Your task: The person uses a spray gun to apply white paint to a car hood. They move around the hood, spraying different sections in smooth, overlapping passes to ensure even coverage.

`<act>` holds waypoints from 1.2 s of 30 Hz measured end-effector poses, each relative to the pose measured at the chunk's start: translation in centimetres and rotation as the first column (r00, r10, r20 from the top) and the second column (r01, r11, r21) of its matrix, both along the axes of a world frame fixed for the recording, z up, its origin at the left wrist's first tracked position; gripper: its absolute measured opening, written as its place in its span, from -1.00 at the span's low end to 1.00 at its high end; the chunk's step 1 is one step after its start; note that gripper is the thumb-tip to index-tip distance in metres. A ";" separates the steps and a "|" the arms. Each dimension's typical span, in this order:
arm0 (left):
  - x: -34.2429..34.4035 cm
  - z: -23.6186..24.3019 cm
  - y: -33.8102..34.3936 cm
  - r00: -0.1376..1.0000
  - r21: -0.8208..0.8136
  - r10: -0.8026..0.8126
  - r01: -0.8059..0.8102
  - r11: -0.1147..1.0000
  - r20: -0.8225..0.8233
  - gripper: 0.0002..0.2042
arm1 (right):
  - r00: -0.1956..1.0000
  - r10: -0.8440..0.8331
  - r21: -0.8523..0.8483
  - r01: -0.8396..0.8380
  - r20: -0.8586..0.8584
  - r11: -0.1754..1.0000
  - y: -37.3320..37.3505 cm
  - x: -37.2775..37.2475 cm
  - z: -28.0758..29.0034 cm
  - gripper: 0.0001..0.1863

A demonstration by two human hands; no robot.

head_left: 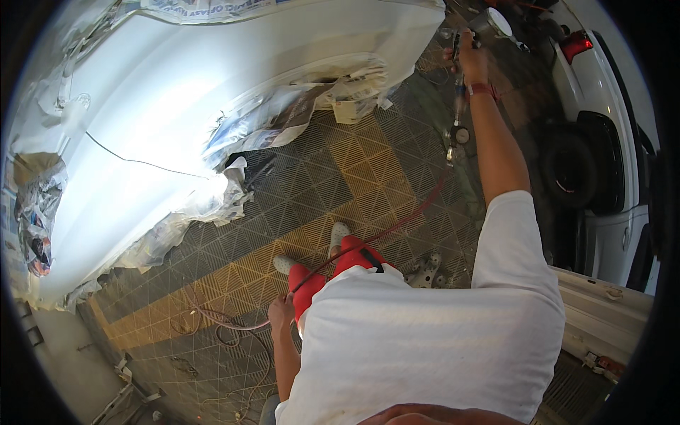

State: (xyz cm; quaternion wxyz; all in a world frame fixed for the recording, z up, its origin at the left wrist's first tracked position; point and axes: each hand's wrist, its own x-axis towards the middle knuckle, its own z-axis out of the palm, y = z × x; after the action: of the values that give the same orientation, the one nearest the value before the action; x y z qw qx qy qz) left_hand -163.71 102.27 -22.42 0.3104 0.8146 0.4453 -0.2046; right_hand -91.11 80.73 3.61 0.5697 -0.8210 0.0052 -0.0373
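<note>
My right hand (473, 62) is stretched far forward at the upper right, its fingers closed round a spray gun (456, 44) with a pale-topped metal cup (490, 25). Below the grip hangs a fitting with a round pressure gauge (462, 134). From there a red air hose (404, 221) runs down past my knees. At my left side, my left hand (281, 312) is closed round that hose. A large white car body panel (163, 106), brightly lit, spreads across the upper left, apart from both hands.
Newspaper and plastic masking (280, 124) edge the panel. A thin dark line (145, 161) crosses its face. Loose hose coils (227, 333) lie on the grey and yellow tile floor (368, 163). A grey clog (427, 273) is near my feet. Another white vehicle (613, 92) stands at right.
</note>
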 end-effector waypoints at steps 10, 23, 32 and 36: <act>-8.3 -3.7 3.4 0.990 -0.009 0.127 -0.128 0.992 -0.062 -0.55 | 0.925 0.377 0.096 -0.371 -0.048 0.924 12.9 -19.2 4.4 -0.35; -23.3 -7.6 7.7 0.866 0.014 0.465 -0.470 0.882 -0.182 -0.52 | 0.645 0.764 0.102 -0.759 -0.025 0.644 37.4 -41.1 5.2 -0.37; -27.5 -8.6 9.5 0.837 -0.020 0.501 -0.517 0.856 -0.218 -0.49 | 0.527 0.848 0.283 -0.822 0.052 0.494 44.4 -45.4 6.8 -0.35; -25.8 -9.6 9.4 0.866 -0.034 0.480 -0.488 0.872 -0.138 -0.49 | 0.633 0.773 0.237 -0.757 0.035 0.609 41.3 -41.0 7.2 -0.36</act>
State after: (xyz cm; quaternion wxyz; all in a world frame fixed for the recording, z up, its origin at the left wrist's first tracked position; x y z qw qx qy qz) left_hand -189.54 111.70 -31.98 0.3506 0.6514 0.6467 -0.1859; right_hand -132.08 122.07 10.80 0.6212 -0.6736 -0.3212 0.2394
